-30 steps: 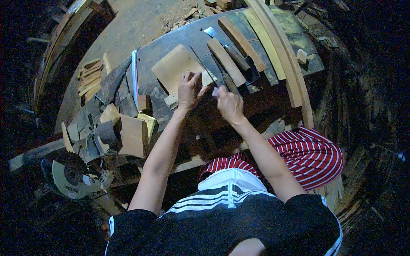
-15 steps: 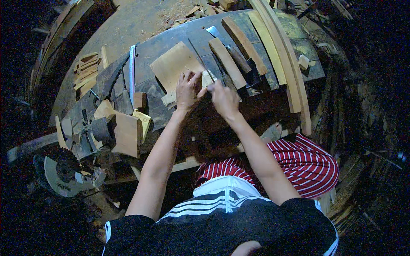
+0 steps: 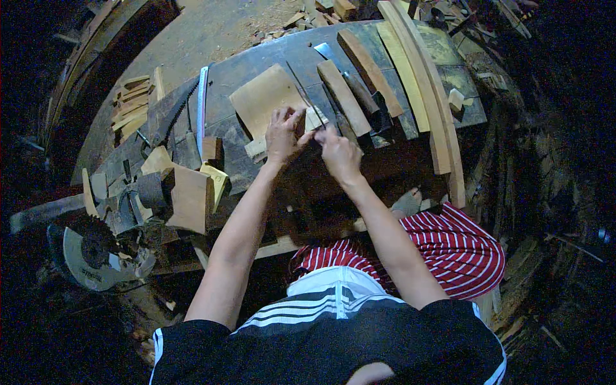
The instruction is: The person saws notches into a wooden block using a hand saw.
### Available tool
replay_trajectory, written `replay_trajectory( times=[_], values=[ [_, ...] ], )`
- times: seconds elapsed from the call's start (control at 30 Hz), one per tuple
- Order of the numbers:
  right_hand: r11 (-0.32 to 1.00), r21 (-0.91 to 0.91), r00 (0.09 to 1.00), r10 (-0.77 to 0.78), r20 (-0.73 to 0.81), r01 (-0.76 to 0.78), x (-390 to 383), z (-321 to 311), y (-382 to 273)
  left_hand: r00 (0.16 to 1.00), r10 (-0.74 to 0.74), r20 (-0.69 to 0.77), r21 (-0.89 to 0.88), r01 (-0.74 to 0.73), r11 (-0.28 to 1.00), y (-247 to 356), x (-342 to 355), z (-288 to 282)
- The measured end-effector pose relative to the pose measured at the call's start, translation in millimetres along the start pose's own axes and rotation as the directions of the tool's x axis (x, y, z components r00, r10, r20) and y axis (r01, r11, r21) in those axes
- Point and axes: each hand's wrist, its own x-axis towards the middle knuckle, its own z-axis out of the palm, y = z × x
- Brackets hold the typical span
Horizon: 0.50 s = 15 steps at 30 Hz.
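Observation:
My left hand [image 3: 282, 136] presses down with bent fingers on a pale wooden strip [image 3: 255, 151], whose two ends show on either side of it. My right hand [image 3: 341, 156] is closed round the near end of a long, thin, dark file-like tool [image 3: 301, 85]. The tool crosses the strip's right end and points away to the far left; whether it is a file or a narrow blade is hard to make out. Just beyond the strip, a flat tan wooden board [image 3: 264, 96] lies on the dark worktable [image 3: 240, 63]. My right hand hides the tool's handle.
Right of my hands lie wooden blocks [image 3: 343, 96], a hammer-like tool [image 3: 360, 93] and long planks [image 3: 427, 96]. To the left are a metal ruler [image 3: 203, 106], a toothed saw blade [image 3: 176, 115], wood offcuts [image 3: 190, 200] and a circular saw [image 3: 83, 260].
My right hand and the tool have shifted very slightly toward me along the strip's end. The left hand stays on the strip. The whole view has tilted a little.

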Motion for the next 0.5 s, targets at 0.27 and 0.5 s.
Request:
replay_trajectory(
  times=[0.27, 0.5],
  values=[
    [0.999, -0.026, 0.999, 0.036, -0.001, -0.036, -11.8, 4.7, 5.5, 0.998, -0.053, 0.038, 0.022, 0.053, 0.998, 5.8, -0.1, -3.2],
    [0.98, -0.115, 0.971, 0.178, 0.156, -0.161, -39.3, -0.6, 9.2, 0.998, -0.029, 0.055, 0.049, 0.026, 0.998, 5.2, -3.6, -6.7]
  ],
)
